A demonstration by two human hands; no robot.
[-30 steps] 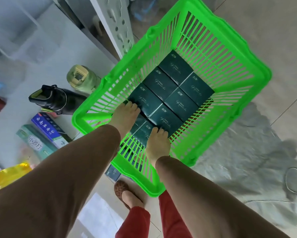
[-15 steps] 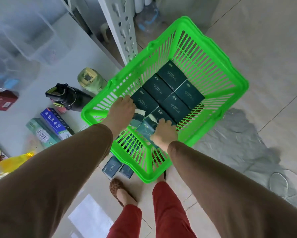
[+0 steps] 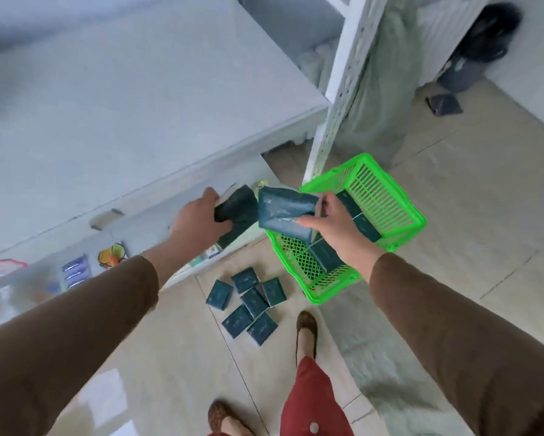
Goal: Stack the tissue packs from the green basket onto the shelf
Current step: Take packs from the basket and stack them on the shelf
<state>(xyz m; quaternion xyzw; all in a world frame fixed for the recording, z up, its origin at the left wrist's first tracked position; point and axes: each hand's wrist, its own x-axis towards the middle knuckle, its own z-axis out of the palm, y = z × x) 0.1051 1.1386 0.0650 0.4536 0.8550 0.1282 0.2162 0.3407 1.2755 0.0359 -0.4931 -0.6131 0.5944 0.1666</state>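
My left hand (image 3: 198, 220) grips dark green tissue packs (image 3: 237, 207) lifted in front of the white shelf (image 3: 113, 127). My right hand (image 3: 339, 229) holds another dark green tissue pack (image 3: 284, 212) above the near left corner of the green basket (image 3: 387, 196). The basket stands on the floor and still holds several tissue packs (image 3: 325, 258). Several more packs (image 3: 248, 302) lie scattered on the floor tiles below my hands.
A perforated white shelf post (image 3: 343, 83) rises just left of the basket. The lower shelf carries colourful goods (image 3: 110, 256) at the left. A dark bag (image 3: 481, 42) and a small dark item (image 3: 443, 103) lie at the far right. My feet (image 3: 306, 332) stand near the scattered packs.
Both hands have lifted out of the basket holding tissue packs. My view has risen, so the basket now looks small and the upper shelf fills the left.
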